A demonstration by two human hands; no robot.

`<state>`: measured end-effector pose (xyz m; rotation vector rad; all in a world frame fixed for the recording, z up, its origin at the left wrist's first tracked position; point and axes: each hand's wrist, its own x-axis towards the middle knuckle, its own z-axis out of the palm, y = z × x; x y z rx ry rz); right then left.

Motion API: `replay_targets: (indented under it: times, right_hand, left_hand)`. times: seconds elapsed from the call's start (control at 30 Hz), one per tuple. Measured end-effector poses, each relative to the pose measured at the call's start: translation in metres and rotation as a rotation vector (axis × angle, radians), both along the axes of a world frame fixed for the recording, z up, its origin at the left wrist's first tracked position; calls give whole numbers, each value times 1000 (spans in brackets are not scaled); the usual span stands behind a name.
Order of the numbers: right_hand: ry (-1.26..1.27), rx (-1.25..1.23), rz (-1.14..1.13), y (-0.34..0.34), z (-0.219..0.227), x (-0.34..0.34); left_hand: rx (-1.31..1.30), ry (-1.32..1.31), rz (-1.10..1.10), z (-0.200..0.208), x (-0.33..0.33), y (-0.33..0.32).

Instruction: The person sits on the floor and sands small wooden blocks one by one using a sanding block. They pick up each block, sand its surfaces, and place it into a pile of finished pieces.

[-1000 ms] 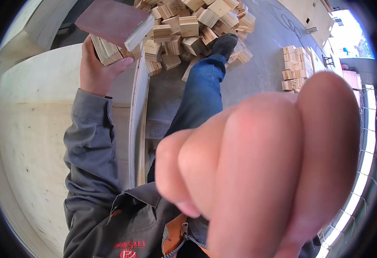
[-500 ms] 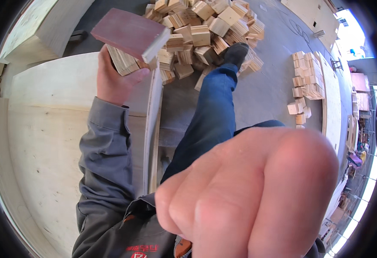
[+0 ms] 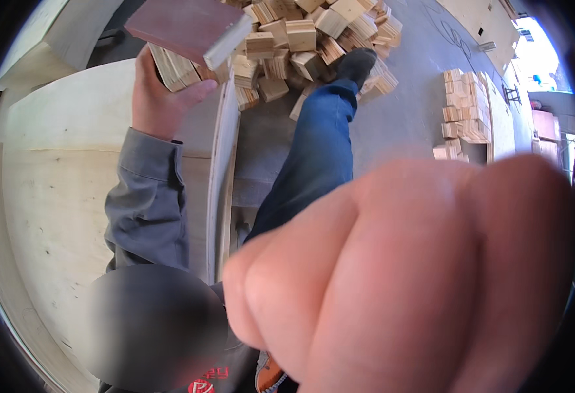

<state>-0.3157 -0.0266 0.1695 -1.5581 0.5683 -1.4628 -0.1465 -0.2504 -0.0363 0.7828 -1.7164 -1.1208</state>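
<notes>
My left hand (image 3: pixel 159 98) grips a layered plywood block (image 3: pixel 172 69) from below, its thumb stretched along the near side. On top of that block lies a maroon-faced piece (image 3: pixel 186 29) with a pale end; whether the two are joined I cannot tell. Very close in front of me, my right hand (image 3: pixel 392 275) has its fingers curled over, knuckles up, so its palm is hidden. A blurred, dark rounded shape (image 3: pixel 159 327) covers part of my left sleeve at the lower left; its kind cannot be made out.
A large pale plywood panel (image 3: pixel 71 196) spreads under my left arm. Past my outstretched leg (image 3: pixel 310 150) lies a heap of wooden blocks (image 3: pixel 300 36) on the grey floor. More blocks (image 3: pixel 464 108) are stacked at the right beside a long board.
My right hand has come up and to the right, looking larger. The left hand and its block sit slightly further up and left in view. A dark blurred shape has appeared lower left.
</notes>
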Motion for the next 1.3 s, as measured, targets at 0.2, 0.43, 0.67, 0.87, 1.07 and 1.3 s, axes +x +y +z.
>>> replay_targets:
  times: [0.2,0.43,0.67,0.87,1.07,1.3]
  right_hand:
    - [34,7,-46,9,0,5]
    - [150,52,-329,-24,-18,4]
    - [731,-16,-943,-82,-44,-19]
    - [1124,-109,-745,-166,-54,2]
    - [1131,38,-684,-186,-81,14]
    - [1251,-71,-744,-141,-82,1]
  left_hand:
    - [-64,-94,-8,21,-9,4]
    - [-13,-29,18,9,1,7]
    - [-92,-134,85,32,-3,13]
    - [21,-18,91,30,-3,16]
    - [21,-114,140,19,0,22]
    - [-176,-12,123,5,-23,3]
